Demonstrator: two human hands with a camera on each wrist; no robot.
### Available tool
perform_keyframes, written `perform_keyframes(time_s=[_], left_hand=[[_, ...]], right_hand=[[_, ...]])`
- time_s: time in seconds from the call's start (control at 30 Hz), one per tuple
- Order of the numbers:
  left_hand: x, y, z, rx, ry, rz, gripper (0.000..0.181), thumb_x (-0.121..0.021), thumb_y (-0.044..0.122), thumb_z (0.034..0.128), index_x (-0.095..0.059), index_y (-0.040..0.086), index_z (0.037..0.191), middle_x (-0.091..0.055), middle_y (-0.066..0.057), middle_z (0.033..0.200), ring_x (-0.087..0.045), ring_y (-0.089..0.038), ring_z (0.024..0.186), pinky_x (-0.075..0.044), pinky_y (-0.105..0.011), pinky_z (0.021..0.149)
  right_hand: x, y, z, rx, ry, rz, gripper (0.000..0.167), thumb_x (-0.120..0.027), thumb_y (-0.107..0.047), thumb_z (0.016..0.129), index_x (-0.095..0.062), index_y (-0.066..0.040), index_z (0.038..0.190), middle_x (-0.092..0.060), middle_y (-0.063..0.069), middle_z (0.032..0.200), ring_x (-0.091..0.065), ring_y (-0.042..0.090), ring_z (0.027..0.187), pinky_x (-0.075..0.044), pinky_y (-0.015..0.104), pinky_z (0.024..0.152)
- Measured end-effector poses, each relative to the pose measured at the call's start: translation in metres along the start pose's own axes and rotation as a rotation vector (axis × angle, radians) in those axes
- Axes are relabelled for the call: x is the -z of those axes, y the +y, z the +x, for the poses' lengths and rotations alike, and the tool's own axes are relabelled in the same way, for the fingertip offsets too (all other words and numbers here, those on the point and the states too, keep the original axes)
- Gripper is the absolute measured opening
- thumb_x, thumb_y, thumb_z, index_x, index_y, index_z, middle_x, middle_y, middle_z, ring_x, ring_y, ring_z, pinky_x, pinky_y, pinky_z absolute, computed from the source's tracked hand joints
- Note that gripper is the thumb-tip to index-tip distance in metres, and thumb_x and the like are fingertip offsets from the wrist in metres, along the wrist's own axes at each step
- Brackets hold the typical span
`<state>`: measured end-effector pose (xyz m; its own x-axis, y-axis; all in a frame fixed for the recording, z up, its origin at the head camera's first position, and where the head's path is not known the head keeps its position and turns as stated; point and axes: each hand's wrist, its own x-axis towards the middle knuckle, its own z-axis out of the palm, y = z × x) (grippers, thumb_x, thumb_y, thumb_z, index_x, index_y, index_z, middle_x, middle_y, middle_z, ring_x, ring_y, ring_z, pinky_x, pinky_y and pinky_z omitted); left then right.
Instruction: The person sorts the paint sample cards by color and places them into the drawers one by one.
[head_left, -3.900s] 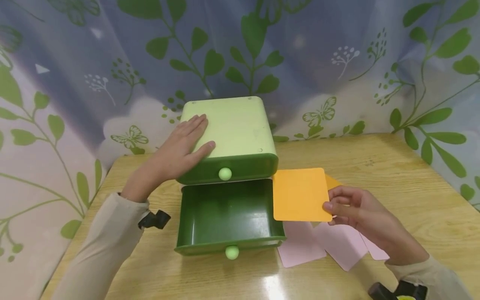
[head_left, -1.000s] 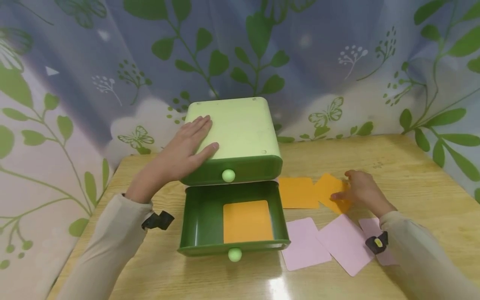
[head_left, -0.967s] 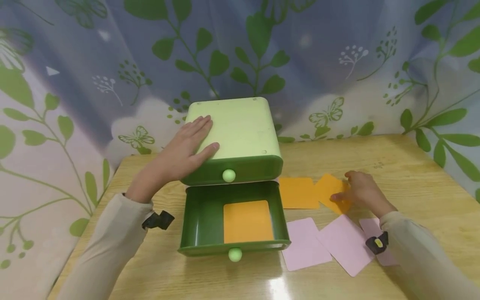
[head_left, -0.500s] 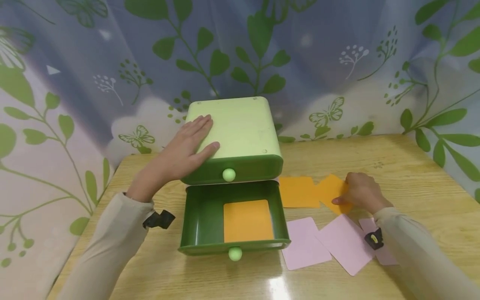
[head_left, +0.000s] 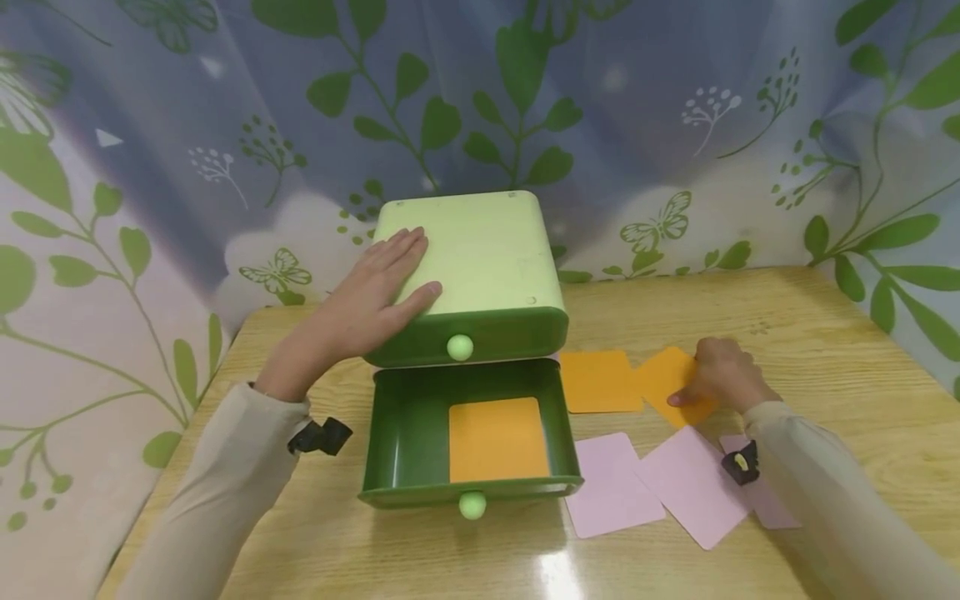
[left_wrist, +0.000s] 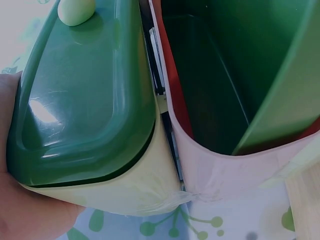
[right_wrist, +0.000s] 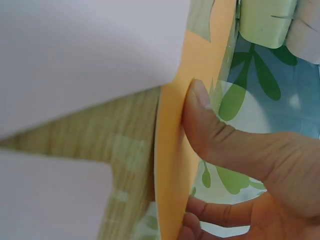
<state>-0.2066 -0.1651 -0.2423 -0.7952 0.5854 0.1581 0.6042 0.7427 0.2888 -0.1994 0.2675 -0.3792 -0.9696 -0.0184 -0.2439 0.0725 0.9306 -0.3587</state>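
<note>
My left hand [head_left: 375, 292] rests with its fingers stretched out on the light-green top of a small drawer box [head_left: 480, 250]. The lower green drawer [head_left: 412, 450] is pulled out, and an orange card [head_left: 498, 440] lies flat in its right part. To the right of the box, my right hand [head_left: 726, 375] pinches another orange card [head_left: 675, 385] at its right side. In the right wrist view the thumb presses that card's face, with the other fingers curled at its far edge. One more orange card [head_left: 600, 382] lies beside it on the table.
Pink cards [head_left: 615, 487] lie on the wooden table [head_left: 315, 533] in front of the orange ones, partly under the right forearm. The upper drawer [head_left: 517, 332] is closed. A patterned curtain [head_left: 615, 150] hangs behind the table.
Since the earliest frame, an orange card has gone from the right hand into the drawer. The right hand now has another card and has shifted slightly over the last second. The left hand stays put.
</note>
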Motion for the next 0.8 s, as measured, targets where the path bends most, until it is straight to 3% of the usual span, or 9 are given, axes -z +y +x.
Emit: perform_keyframes(time_s=[0.1, 0.2, 0.3, 0.37, 0.47, 0.63, 0.73, 0.8], left_hand=[[0.001, 0.001, 0.0, -0.001, -0.002, 0.003, 0.072, -0.033, 0.045, 0.1025, -0.014, -0.002, 0.153, -0.009, -0.015, 0.16, -0.002, -0.028, 0.148, -0.001, -0.043, 0.119], [0.0, 0.001, 0.001, -0.005, 0.0, 0.005, 0.072, -0.033, 0.046, 0.1025, -0.015, -0.002, 0.153, -0.009, -0.016, 0.16, -0.002, -0.028, 0.148, -0.002, -0.043, 0.119], [0.0, 0.002, 0.001, -0.012, 0.003, 0.008, 0.072, -0.033, 0.046, 0.1025, -0.015, -0.003, 0.152, -0.009, -0.017, 0.16, -0.002, -0.028, 0.148, -0.002, -0.043, 0.119], [-0.001, 0.002, 0.001, -0.012, 0.001, 0.006, 0.072, -0.033, 0.046, 0.1025, -0.015, -0.003, 0.152, -0.009, -0.017, 0.16, -0.002, -0.028, 0.148, -0.002, -0.043, 0.119], [-0.001, 0.001, 0.001, -0.006, 0.0, 0.0, 0.072, -0.033, 0.045, 0.1025, -0.015, -0.003, 0.152, -0.009, -0.016, 0.16, -0.002, -0.028, 0.148, -0.002, -0.043, 0.119], [0.0, 0.001, 0.0, -0.004, 0.003, -0.004, 0.072, -0.033, 0.045, 0.1024, -0.014, -0.002, 0.153, -0.01, -0.016, 0.16, -0.002, -0.028, 0.148, -0.001, -0.043, 0.119], [0.0, 0.0, -0.001, -0.003, 0.002, -0.002, 0.072, -0.034, 0.046, 0.1023, -0.015, -0.002, 0.153, -0.01, -0.016, 0.16, -0.002, -0.028, 0.148, -0.001, -0.044, 0.119], [0.0, 0.0, -0.001, -0.003, 0.002, -0.001, 0.072, -0.033, 0.046, 0.1023, -0.015, -0.002, 0.153, -0.01, -0.016, 0.16, -0.002, -0.028, 0.148, -0.001, -0.044, 0.119]], right_hand=[[0.001, 0.002, 0.002, -0.001, -0.001, 0.001, 0.072, -0.09, -0.038, 0.063, -0.059, 0.017, 0.097, -0.057, 0.026, 0.088, -0.052, 0.035, 0.076, -0.047, 0.043, 0.063], [0.003, 0.008, 0.002, 0.027, 0.017, 0.025, 0.071, -0.086, -0.033, 0.07, -0.058, 0.02, 0.106, -0.059, 0.035, 0.103, -0.055, 0.046, 0.09, -0.049, 0.054, 0.075], [0.01, 0.018, 0.0, 0.055, 0.059, 0.058, 0.051, -0.078, -0.022, 0.079, -0.061, 0.019, 0.105, -0.061, 0.034, 0.105, -0.056, 0.047, 0.094, -0.049, 0.053, 0.079], [0.019, 0.026, 0.0, 0.049, 0.066, 0.103, 0.038, -0.073, -0.016, 0.083, -0.064, 0.016, 0.102, -0.065, 0.028, 0.096, -0.061, 0.039, 0.085, -0.053, 0.046, 0.073], [0.032, 0.037, -0.003, 0.032, 0.025, 0.258, 0.031, -0.069, -0.011, 0.086, -0.065, 0.015, 0.103, -0.069, 0.014, 0.085, -0.065, 0.022, 0.075, -0.057, 0.038, 0.068], [0.041, 0.051, -0.012, 0.053, -0.096, 0.638, 0.03, -0.065, -0.01, 0.092, -0.062, 0.012, 0.111, -0.07, -0.002, 0.092, -0.067, 0.008, 0.08, -0.058, 0.037, 0.078], [0.038, 0.055, -0.016, 0.091, -0.134, 0.809, 0.015, -0.061, -0.008, 0.095, -0.067, -0.001, 0.107, -0.07, -0.008, 0.093, -0.067, 0.006, 0.085, -0.057, 0.032, 0.079], [0.036, 0.056, -0.017, 0.112, -0.147, 0.924, 0.014, -0.059, -0.005, 0.096, -0.07, -0.01, 0.101, -0.071, -0.008, 0.092, -0.067, 0.007, 0.085, -0.057, 0.028, 0.077]])
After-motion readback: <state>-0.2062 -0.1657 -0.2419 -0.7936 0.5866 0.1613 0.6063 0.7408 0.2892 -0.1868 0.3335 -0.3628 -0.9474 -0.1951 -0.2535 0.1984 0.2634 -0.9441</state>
